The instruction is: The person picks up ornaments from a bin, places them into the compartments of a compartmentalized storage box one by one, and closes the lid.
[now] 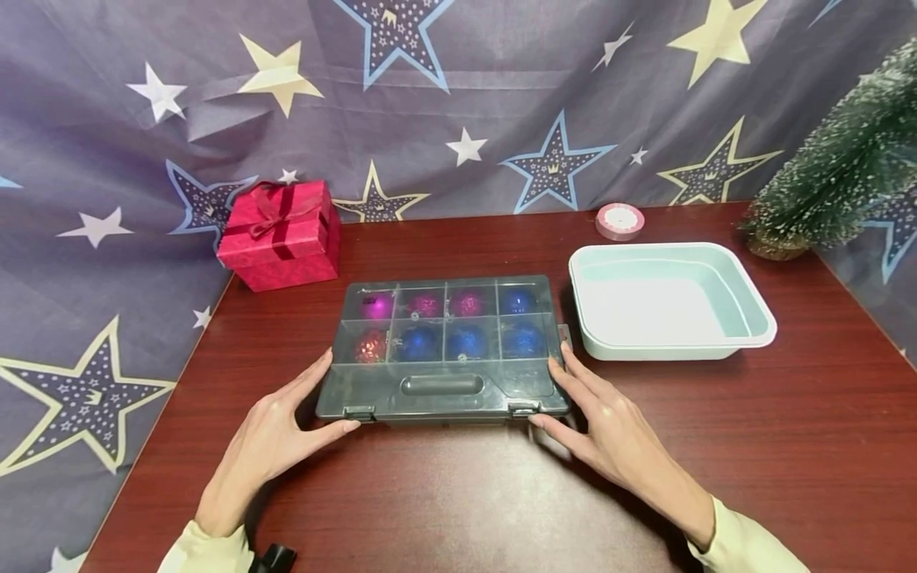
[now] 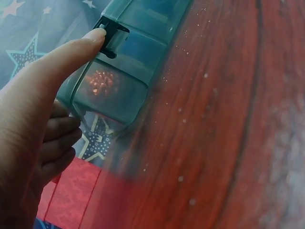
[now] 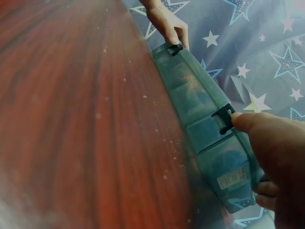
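Note:
A clear grey compartment box with its lid closed lies mid-table, its two black latches facing front. Shiny baubles in pink, copper and blue show through the lid, one per compartment. My left hand grips the left front corner, thumb on the left latch and fingers along the side. At the right front corner my right hand holds the box the same way, its thumb at the right latch. A paper label shows on the front wall in the right wrist view.
A pale mint tray stands right of the box, with a roll of pink ribbon behind it. A red gift box sits at the back left. A small frosted tree rises at the back right, before a starry curtain.

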Demonstrator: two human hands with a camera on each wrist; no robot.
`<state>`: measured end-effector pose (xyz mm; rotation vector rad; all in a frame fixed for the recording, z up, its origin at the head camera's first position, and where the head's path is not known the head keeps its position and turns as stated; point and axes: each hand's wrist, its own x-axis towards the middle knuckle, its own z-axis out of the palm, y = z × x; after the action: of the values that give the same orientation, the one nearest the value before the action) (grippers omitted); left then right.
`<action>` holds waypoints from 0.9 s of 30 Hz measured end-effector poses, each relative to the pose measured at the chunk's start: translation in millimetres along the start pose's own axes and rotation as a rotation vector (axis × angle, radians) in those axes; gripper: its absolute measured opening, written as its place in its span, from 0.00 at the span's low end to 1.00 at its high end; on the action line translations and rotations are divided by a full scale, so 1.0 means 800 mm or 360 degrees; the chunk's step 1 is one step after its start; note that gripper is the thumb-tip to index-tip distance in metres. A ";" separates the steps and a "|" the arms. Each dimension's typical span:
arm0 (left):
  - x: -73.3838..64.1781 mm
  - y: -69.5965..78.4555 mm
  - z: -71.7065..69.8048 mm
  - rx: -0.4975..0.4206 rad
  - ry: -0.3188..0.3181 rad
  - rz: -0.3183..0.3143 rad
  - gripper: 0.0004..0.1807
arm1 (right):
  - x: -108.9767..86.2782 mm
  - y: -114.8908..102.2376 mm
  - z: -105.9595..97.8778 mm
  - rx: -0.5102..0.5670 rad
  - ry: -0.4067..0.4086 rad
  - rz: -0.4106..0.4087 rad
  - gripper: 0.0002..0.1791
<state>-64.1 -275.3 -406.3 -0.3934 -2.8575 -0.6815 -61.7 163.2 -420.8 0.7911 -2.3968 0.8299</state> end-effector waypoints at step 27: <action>0.003 0.010 -0.007 -0.0038 0.0024 -0.0052 0.50 | 0.001 -0.001 0.003 -0.0045 0.0040 -0.0093 0.41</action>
<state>-63.4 -270.9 -397.5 -0.3444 -2.8500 -0.7217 -62.8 160.8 -421.8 0.8306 -2.3465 0.7771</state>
